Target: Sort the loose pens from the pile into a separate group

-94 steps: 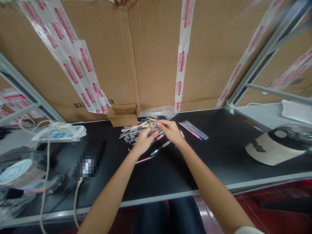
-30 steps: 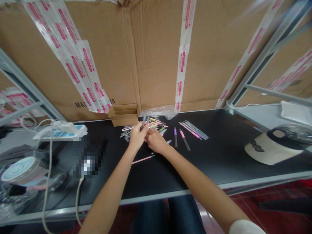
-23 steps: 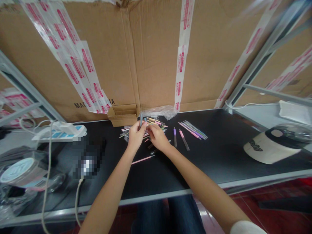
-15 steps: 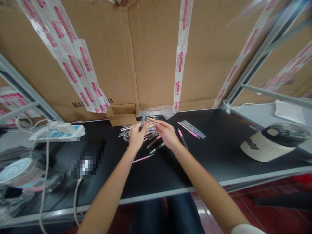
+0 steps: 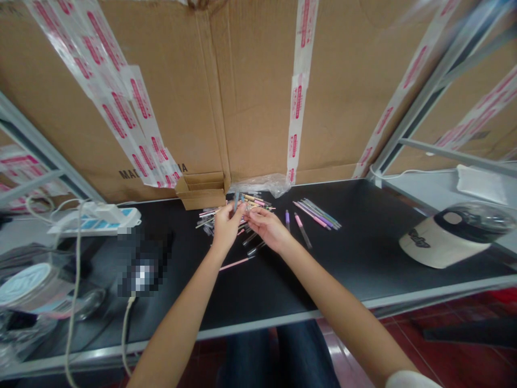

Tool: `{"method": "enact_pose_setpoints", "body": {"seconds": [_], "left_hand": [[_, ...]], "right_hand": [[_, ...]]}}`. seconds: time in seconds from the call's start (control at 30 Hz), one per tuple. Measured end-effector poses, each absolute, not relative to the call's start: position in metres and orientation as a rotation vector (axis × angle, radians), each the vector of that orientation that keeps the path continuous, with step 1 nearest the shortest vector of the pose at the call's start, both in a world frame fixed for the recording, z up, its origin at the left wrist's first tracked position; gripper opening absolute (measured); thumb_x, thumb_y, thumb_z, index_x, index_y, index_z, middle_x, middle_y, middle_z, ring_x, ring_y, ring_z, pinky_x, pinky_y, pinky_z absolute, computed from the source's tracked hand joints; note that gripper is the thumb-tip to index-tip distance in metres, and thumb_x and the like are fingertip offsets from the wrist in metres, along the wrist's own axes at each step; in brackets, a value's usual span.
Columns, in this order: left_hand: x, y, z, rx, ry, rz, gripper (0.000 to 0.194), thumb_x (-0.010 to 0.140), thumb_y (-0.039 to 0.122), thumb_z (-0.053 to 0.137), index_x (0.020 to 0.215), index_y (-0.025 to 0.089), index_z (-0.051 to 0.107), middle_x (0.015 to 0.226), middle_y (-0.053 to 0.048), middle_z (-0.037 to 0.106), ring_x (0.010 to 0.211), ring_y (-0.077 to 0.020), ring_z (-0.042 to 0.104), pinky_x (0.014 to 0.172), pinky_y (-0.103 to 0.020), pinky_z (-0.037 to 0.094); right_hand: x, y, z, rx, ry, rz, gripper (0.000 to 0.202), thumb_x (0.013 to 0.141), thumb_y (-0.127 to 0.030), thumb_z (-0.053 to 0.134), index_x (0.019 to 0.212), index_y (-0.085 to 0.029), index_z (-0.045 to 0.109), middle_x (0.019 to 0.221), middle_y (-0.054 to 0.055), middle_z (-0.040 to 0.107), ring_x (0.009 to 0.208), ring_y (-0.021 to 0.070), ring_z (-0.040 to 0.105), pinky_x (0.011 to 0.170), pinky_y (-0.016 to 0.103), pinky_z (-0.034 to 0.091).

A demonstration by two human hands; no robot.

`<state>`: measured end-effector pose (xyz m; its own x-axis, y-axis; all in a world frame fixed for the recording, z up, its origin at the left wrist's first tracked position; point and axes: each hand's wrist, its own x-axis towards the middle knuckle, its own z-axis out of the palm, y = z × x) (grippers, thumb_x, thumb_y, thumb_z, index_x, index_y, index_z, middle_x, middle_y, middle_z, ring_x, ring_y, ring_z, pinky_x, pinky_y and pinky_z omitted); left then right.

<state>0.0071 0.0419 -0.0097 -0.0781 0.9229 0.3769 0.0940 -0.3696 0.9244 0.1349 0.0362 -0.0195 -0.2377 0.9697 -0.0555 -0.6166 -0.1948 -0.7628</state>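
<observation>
From the head view I see the left hand (image 5: 226,226) with fingers closed around a slim blue-grey piece (image 5: 236,201) that stands nearly upright. The right hand (image 5: 269,229) has its thumb and fingertips pinched close beside it; something clear seems to sit there, too small for me to name. Both hands are over the near part of the pen pile (image 5: 210,216), so I can't make out what lies under them. A pink stick (image 5: 235,263) lies nearer me. To the right, a purple pen (image 5: 287,217) is partly hidden by the right wrist, next to a pink pen (image 5: 302,229); beyond them is a slanted row of pens (image 5: 319,215). A small open carton (image 5: 202,198) stands at the far left of the pile, its inside mostly unseen. Pixelation masks a dark object (image 5: 141,275) at left.
</observation>
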Motion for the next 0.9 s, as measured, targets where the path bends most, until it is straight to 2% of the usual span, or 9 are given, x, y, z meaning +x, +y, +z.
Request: {"method": "enact_pose_setpoints", "body": {"seconds": [0.17, 0.37, 0.9], "left_hand": [[0.0081, 0.0406, -0.0097, 1.596, 1.138, 1.497, 0.026, 0.077, 0.038, 0.06, 0.081, 0.014, 0.069, 0.061, 0.0, 0.061, 0.063, -0.0135, 0.055, 0.056, -0.022, 0.04], [0.0079, 0.0407, -0.011, 1.658, 1.151, 1.5, 0.027, 0.079, 0.036, 0.058, 0.088, 0.013, 0.069, 0.079, -0.004, 0.069, 0.073, -0.0165, 0.06, 0.066, -0.025, 0.044], [0.008, 0.0448, -0.016, 1.657, 1.126, 1.496, 0.03, 0.078, 0.036, 0.059, 0.093, 0.011, 0.07, 0.093, -0.008, 0.071, 0.087, -0.0216, 0.064, 0.077, -0.03, 0.047]], "right_hand": [[0.1351, 0.0395, -0.0222, -0.688, -0.81, 1.611, 0.023, 0.051, -0.018, 0.081, 0.067, -0.017, 0.064, 0.07, -0.001, 0.067, 0.066, 0.0091, 0.06, 0.069, 0.022, 0.049], [0.1347, 0.0389, -0.0206, -0.692, -0.827, 1.56, 0.021, 0.05, -0.019, 0.08, 0.064, -0.016, 0.065, 0.069, -0.003, 0.064, 0.066, 0.0084, 0.058, 0.069, 0.022, 0.047], [0.1356, 0.0413, -0.0199, -0.753, -0.988, 1.341, 0.022, 0.048, -0.022, 0.082, 0.061, -0.018, 0.064, 0.067, -0.002, 0.065, 0.066, 0.0116, 0.059, 0.072, 0.027, 0.048]]}}
